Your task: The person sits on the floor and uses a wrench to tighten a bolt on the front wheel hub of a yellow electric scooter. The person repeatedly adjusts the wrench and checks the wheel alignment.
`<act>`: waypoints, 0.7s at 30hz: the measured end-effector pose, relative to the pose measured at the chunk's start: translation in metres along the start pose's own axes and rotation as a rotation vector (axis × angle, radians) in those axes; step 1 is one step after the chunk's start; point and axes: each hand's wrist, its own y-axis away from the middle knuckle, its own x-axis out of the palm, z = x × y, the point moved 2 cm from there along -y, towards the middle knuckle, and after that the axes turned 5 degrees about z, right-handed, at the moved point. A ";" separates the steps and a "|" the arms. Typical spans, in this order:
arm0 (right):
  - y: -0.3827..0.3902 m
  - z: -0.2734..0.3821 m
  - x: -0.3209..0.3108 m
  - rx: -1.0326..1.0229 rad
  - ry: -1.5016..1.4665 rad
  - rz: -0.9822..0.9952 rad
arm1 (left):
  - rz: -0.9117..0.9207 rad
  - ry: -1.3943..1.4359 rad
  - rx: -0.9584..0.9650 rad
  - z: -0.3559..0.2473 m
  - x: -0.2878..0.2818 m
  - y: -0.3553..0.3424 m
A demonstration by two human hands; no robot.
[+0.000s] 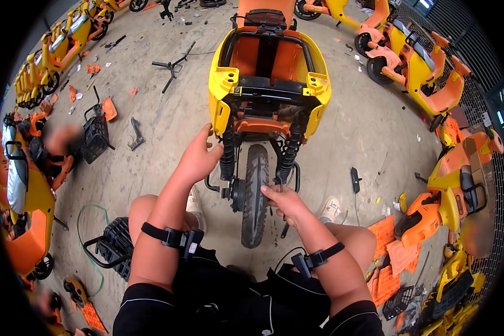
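Observation:
In front of me stands the rear of a yellow and orange scooter (225,84), its seat area open to an orange inside. Its black rear wheel (256,207) points toward me between two shock absorbers, the left shock absorber (227,154) and the right shock absorber (290,148). My left hand (200,157) is beside the left shock, just under the yellow side panel, fingers apart and holding nothing I can see. Low on the wheel's right side is my right hand (287,203), thumb by the tyre, fingers curled. What they grip is hidden; a dark rod end (285,230) shows below.
Yellow and orange scooters line the left (67,39) and right (425,73). A black basket (115,246) lies by my left leg. Orange panels (386,285) are scattered at right. A black metal frame part (173,67) and a small black device (355,180) lie on the floor.

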 end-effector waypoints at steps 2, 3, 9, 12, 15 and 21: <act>-0.005 -0.007 -0.001 0.010 0.000 0.001 | 0.063 -0.020 -0.062 -0.006 0.001 0.005; -0.007 -0.011 -0.002 0.016 0.000 0.002 | 0.070 -0.025 -0.056 -0.006 0.002 0.006; -0.014 -0.017 0.001 -0.057 -0.066 -0.078 | 0.097 -0.017 -0.039 -0.004 -0.001 0.013; -0.014 -0.017 0.004 -0.058 -0.074 -0.079 | 0.098 -0.021 -0.046 -0.001 -0.002 0.015; -0.008 -0.010 0.008 -0.067 -0.078 -0.077 | 0.088 -0.030 -0.061 0.000 0.000 0.017; -0.015 -0.013 0.006 -0.103 -0.050 -0.082 | 0.069 -0.027 -0.072 0.001 0.001 0.016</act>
